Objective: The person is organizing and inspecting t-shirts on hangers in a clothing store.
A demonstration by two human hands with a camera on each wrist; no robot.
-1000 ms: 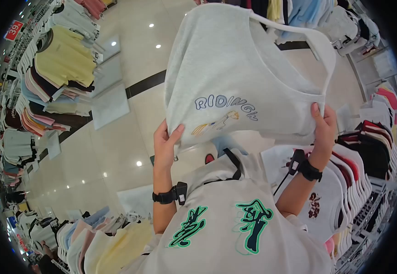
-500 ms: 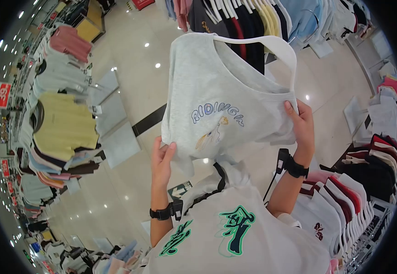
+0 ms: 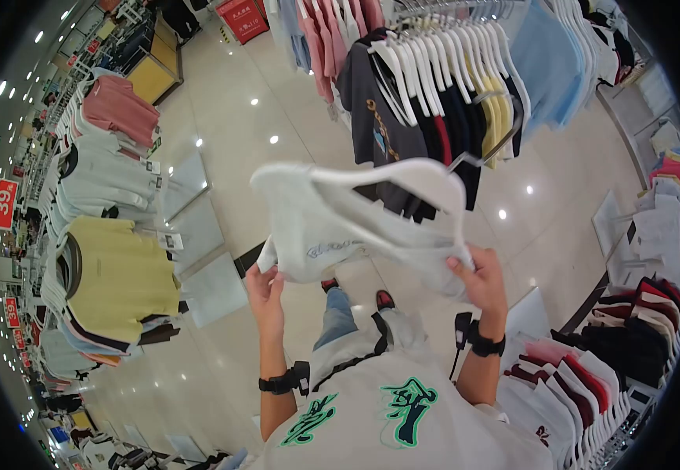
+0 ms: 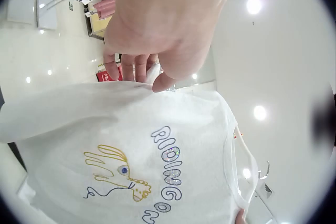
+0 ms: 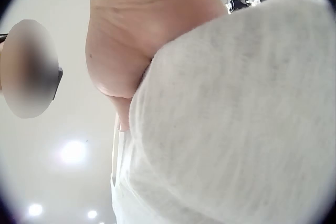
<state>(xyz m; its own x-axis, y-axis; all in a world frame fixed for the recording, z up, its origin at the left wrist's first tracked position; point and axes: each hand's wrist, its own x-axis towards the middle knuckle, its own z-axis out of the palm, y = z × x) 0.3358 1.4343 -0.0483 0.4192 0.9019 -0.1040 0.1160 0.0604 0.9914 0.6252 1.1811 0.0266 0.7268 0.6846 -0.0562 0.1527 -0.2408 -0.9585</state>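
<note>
A pale grey shirt (image 3: 301,227) hangs on a white hanger (image 3: 422,172) in front of the torso, seen nearly edge-on from above. The left hand (image 3: 265,296) pinches its left edge between thumb and fingers. On the other side the right hand (image 3: 482,282) grips the shirt close to the hanger's end. In the left wrist view the shirt (image 4: 110,113) shows lettering and an outlined animal figure, with the left hand (image 4: 157,29) at its edge. Cloth (image 5: 236,108) covers most fingers of the right hand (image 5: 142,40) in the right wrist view.
A rack of dark and yellow garments (image 3: 453,129) stands beyond the shirt, with light blue tops (image 3: 555,63) beside it. Along the left runs a row including a yellow shirt (image 3: 120,278) and a price sign (image 3: 1,204). Red and white clothes (image 3: 582,372) hang at the lower right.
The shirt has moved lower and tipped from facing the head camera to nearly edge-on, both hands still holding it. The head view has shifted, bringing more of the far rack into sight.
</note>
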